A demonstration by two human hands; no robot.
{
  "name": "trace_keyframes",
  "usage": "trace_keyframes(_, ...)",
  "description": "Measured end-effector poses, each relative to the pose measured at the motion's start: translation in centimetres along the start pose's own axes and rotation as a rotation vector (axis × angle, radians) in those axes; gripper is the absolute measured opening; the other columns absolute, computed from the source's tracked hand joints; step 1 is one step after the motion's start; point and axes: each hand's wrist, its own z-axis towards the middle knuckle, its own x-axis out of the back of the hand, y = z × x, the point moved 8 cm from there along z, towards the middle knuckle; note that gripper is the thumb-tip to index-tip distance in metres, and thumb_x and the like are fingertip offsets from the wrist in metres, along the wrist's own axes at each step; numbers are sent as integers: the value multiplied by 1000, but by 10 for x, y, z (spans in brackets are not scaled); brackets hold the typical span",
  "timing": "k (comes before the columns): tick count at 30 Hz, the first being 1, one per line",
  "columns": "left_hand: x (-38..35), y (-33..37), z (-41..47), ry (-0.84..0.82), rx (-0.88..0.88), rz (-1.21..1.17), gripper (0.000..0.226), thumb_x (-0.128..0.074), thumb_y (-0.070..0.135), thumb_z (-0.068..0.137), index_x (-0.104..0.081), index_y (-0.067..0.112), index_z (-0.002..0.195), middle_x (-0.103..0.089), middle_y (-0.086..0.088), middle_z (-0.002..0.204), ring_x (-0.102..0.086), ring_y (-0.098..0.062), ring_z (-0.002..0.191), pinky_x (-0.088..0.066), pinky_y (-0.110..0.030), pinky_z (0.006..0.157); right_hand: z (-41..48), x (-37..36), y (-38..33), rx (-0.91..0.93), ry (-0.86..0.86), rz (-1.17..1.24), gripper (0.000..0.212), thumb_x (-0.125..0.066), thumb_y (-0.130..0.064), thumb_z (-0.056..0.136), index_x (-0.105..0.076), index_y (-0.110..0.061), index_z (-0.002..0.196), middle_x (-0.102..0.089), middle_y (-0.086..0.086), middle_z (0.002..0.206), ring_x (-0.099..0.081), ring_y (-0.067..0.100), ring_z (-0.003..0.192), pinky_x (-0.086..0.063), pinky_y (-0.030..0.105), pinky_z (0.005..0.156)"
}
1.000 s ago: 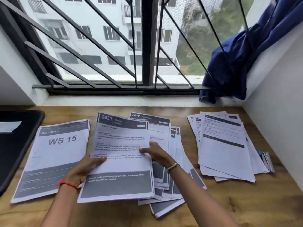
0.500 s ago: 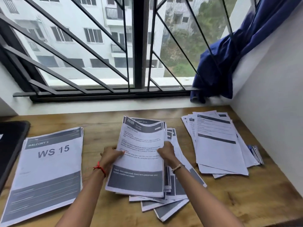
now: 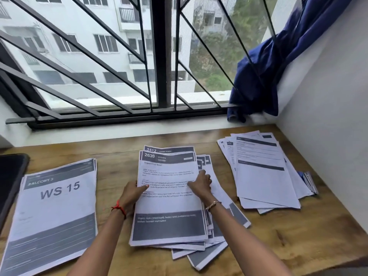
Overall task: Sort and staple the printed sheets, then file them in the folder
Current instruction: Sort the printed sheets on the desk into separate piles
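Note:
A loose middle pile of printed sheets (image 3: 219,242) lies on the wooden desk (image 3: 298,236), fanned out at the bottom right. On top is a sheet headed 2639 KITCHEN (image 3: 169,206), with a sheet headed 3412 (image 3: 169,149) showing behind it. My left hand (image 3: 132,193) grips the top sheets at their left edge, thumb on the page. My right hand (image 3: 200,185) grips the right edge the same way. A stack headed WS 15 (image 3: 53,216) lies at the left. A third, fanned stack (image 3: 262,176) lies at the right.
A dark flat object (image 3: 10,182), possibly a folder, lies at the desk's left edge. A small shiny blue-and-silver item (image 3: 309,182) pokes out from under the right stack. White wall rises at the right; barred window (image 3: 159,56) and blue curtain (image 3: 258,76) stand behind.
The 2639 sheets, first held over to the left near the WS 15 stack, now sit squared on the middle pile. Both hands have closed in on their side edges.

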Motion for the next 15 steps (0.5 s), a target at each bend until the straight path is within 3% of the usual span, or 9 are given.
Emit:
trace_keyframes(4,-2,-8,-8,-8,15,-59,18,-53,-4,90,-61,-2,106,-65,-13,95,-66,-11,63,-52,-20,54,-6,-12,-10,86,-28,22,55,-58,-10,85,-30,2,131,-32,20,133,-36,37,123,-38,39,99)
trace_keyframes(5,0,-11,-9,9,9,-72,17,-53,-4,90,-61,-2,105,-65,-13,94,-66,-8,60,-52,-19,52,-8,-16,-12,116,-40,25,53,-56,-8,86,-30,3,130,-31,21,133,-38,37,122,-39,38,98)
trace_keyframes(10,23,-26,-18,92,-22,-109,21,-59,2,87,-64,7,107,-68,-14,103,-65,-31,97,-51,-45,89,-17,-34,-15,172,-144,-22,34,-51,-8,88,-39,5,117,-34,19,128,-44,35,115,-39,30,91)
trace_keyframes(15,31,-31,-30,124,-36,-100,30,-55,-1,89,-57,5,118,-64,-13,110,-62,-29,99,-48,-41,91,-6,-8,-8,122,60,-184,31,-46,-13,88,-49,1,115,-35,20,131,-33,37,123,-34,40,99)
